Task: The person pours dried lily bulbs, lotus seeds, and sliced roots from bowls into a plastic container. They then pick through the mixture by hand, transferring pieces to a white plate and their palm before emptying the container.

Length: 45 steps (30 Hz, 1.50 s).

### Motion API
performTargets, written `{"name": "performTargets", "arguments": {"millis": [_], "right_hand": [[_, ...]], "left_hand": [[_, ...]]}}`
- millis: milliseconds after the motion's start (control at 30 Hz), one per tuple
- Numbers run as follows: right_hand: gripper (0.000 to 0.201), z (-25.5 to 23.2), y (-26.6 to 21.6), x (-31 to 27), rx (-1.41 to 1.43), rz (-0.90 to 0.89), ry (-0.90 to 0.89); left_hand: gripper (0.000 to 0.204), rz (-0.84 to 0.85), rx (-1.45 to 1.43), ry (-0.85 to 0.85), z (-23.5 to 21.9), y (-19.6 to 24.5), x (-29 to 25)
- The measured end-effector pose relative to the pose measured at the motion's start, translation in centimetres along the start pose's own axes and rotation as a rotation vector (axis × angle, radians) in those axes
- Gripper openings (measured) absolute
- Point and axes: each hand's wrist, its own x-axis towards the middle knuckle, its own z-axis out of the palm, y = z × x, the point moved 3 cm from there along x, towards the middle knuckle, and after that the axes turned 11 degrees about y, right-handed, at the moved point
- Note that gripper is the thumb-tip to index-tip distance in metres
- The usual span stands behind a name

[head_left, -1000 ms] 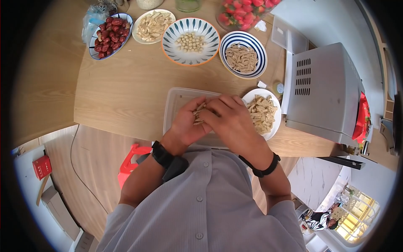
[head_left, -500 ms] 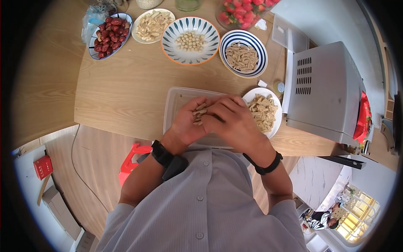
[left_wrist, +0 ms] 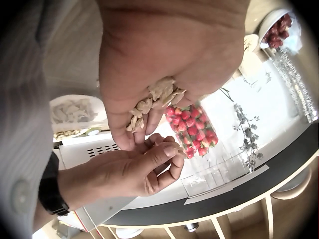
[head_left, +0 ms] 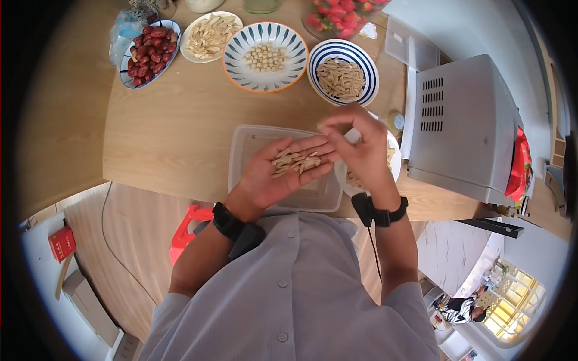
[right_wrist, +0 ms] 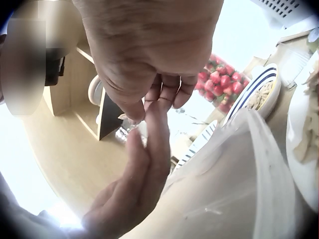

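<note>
Cupping pale slices (head_left: 295, 161) in the flat, palm-up left hand (head_left: 278, 174) over the clear tub (head_left: 241, 157) on the bench (head_left: 174, 120), w/ the right hand (head_left: 361, 144) just beside its fingertips, fingers curled in a pinch; can't tell if it holds a slice. Best approach, I'd say: keep the palm level & over the tub so strays drop inside, pick one slice at a time w/ thumb & forefinger, not a clump.

Light wooden tabletop (head_left: 180, 120): clear plastic rectangular tub (head_left: 253, 141) right under the cupped hand, patterned snack bowls further out, grey metal oven (head_left: 463, 126) off right.
</note>
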Motion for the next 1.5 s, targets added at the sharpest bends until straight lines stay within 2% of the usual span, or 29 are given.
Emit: {"name": "performTargets", "arguments": {"millis": [67,167,267,367,400,500,567,633,667,733,800,900,1000,1200,1300,1400,1500], "right_hand": [[0.017,0.0,1.2,1.3,0.075,0.089,0.047],[0.015,-0.4,2.5,2.9,0.006,0.054,0.076],[0.015,-1.3,5.0,5.4,-0.233,0.029,0.119],[0.016,-2.1,9.0,7.0,-0.509,-0.125,0.049],[0.019,-1.9,8.4,7.2,-0.599,-0.288,0.006],[0.019,-1.4,5.8,6.0,-0.540,-0.298,0.101],[0.021,-1.0,2.2,3.7,-0.340,-0.139,0.001],[0.021,-0.5,-1.4,1.2,-0.393,-0.282,-0.283],[0.024,-0.1,-2.3,0.1,-0.384,-0.325,-0.314],[0.031,0.8,-3.6,-1.4,-0.371,-0.411,-0.372],[0.031,0.9,-3.7,-1.9,-0.415,-0.434,-0.385],[0.031,1.3,-4.0,-2.5,-0.439,-0.479,-0.399],[0.029,2.0,-4.1,-3.4,-0.504,-0.497,-0.360],[0.026,3.1,-4.2,-4.4,-0.558,-0.476,-0.266],[0.023,2.7,-4.5,-4.3,-0.498,-0.497,-0.243],[0.022,2.5,-4.2,-4.2,-0.469,-0.512,-0.254],[0.023,2.6,-3.8,-4.3,-0.482,-0.507,-0.283]], "left_hand": [[0.060,-0.002,0.027,-0.011,0.6,0.1,-0.1],[0.061,-0.006,0.021,-0.019,1.0,0.2,-0.4],[0.062,-0.011,-0.004,-0.015,1.1,0.3,-0.2],[0.062,-0.021,-0.010,-0.008,1.0,0.1,-0.1],[0.063,-0.017,-0.012,-0.007,1.0,0.1,-0.1],[0.064,0.007,-0.021,-0.006,0.8,0.5,-0.1],[0.060,0.022,0.020,0.005,0.7,0.6,0.0],[0.055,0.007,-0.030,-0.033,-0.5,0.4,0.3],[0.053,-0.015,-0.102,-0.076,-2.5,0.2,0.7],[0.047,-0.043,-0.163,-0.100,-2.6,0.0,0.9],[0.042,-0.046,-0.140,-0.062,-2.2,0.0,0.4],[0.041,-0.035,-0.095,0.140,-3.0,0.2,0.4],[0.038,0.054,0.038,0.229,-2.5,0.5,0.0],[0.040,0.007,-0.072,0.041,-3.5,0.4,0.3],[0.038,0.047,0.088,0.205,-1.9,0.4,-0.4],[0.035,0.064,0.118,0.291,-1.6,0.3,-0.3],[0.034,0.043,0.069,0.279,-2.2,0.4,-0.2]]}}
